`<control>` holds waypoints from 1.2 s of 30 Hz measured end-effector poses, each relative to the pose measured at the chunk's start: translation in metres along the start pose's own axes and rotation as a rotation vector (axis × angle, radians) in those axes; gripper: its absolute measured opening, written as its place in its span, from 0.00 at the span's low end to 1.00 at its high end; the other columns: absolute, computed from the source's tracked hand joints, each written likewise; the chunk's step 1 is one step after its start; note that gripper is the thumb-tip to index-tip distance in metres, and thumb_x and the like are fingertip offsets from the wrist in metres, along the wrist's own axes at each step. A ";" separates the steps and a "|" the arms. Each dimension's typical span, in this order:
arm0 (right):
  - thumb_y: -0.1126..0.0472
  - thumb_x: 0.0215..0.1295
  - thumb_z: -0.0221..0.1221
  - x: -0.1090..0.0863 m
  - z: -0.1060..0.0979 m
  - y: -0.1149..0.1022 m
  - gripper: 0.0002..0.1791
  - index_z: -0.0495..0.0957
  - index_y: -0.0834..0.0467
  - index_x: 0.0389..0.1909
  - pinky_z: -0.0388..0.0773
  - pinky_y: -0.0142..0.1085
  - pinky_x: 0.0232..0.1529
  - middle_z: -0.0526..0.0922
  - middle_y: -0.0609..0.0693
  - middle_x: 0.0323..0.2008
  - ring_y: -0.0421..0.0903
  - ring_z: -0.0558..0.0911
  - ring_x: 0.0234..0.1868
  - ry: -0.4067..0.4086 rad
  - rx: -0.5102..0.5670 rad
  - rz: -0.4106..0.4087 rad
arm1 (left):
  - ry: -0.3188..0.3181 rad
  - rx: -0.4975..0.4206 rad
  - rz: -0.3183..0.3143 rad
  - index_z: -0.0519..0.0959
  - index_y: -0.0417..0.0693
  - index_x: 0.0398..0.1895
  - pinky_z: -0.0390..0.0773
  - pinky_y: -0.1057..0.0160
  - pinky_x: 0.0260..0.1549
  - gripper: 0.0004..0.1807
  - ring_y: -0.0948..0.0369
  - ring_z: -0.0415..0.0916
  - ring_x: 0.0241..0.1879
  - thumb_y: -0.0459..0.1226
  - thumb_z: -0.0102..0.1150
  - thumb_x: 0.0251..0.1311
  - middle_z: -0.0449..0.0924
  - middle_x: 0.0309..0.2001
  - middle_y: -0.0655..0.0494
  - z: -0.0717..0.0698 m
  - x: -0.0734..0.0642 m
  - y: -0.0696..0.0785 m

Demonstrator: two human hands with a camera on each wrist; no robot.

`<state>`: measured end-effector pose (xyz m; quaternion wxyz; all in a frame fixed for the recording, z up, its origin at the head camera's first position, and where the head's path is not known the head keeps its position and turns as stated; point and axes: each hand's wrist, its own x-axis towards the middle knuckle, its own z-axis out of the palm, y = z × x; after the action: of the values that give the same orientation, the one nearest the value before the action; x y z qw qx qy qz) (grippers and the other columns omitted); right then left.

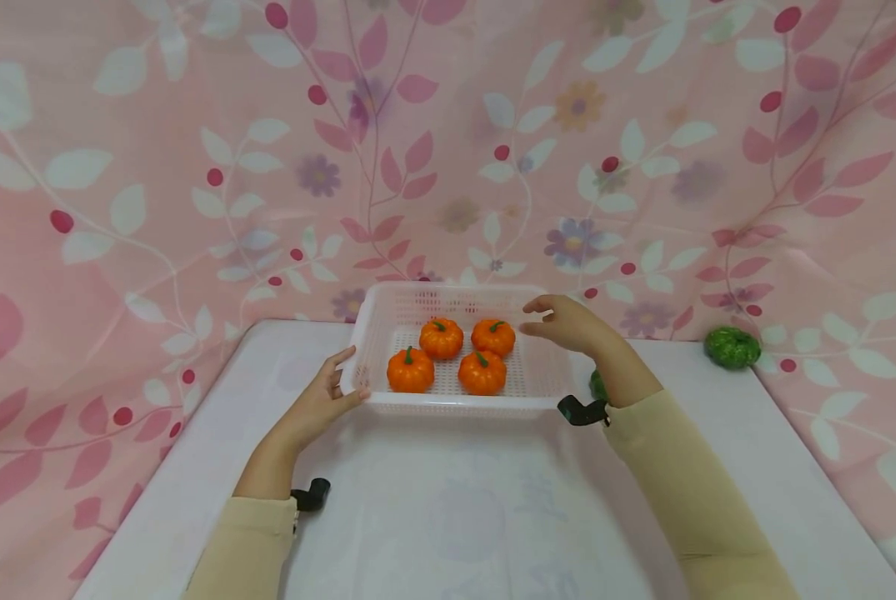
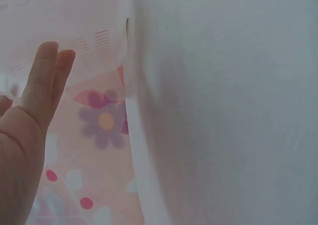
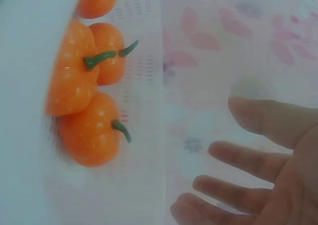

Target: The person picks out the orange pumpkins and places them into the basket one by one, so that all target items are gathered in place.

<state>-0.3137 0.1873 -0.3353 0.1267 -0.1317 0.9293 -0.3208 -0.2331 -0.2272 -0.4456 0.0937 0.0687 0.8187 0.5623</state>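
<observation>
A white plastic basket [image 1: 455,402] with slotted walls sits toward the far side of the table. Inside lie several small orange pumpkins [image 1: 482,372] with green stems, grouped around the middle. At the basket's left end my left hand [image 1: 320,408] holds the rim, thumb at the front corner and fingers along the outer side. Two of its fingers show extended beside the slotted wall in the left wrist view. Over the basket's right end hovers my right hand [image 1: 568,323], fingers spread and holding nothing. The pumpkins [image 3: 92,130] are apart from it in the right wrist view.
A dark green pumpkin-like vegetable [image 1: 732,347] lies at the table's far right corner. Another green one [image 1: 598,384] is partly hidden behind the right forearm. The white table [image 1: 448,508] backs onto a pink floral curtain [image 1: 448,167].
</observation>
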 end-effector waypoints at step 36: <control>0.47 0.72 0.59 -0.101 0.006 0.064 0.23 0.76 0.57 0.60 0.74 0.55 0.59 0.77 0.58 0.59 0.59 0.77 0.60 0.305 0.058 -0.112 | 0.043 0.132 0.004 0.46 0.60 0.81 0.69 0.39 0.62 0.48 0.39 0.68 0.62 0.53 0.63 0.65 0.52 0.74 0.29 0.000 -0.004 0.000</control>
<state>-0.2278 0.2656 -0.3643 -0.0304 -0.1292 0.9194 -0.3702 -0.2294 -0.2280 -0.4452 0.0704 0.0642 0.8557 0.5086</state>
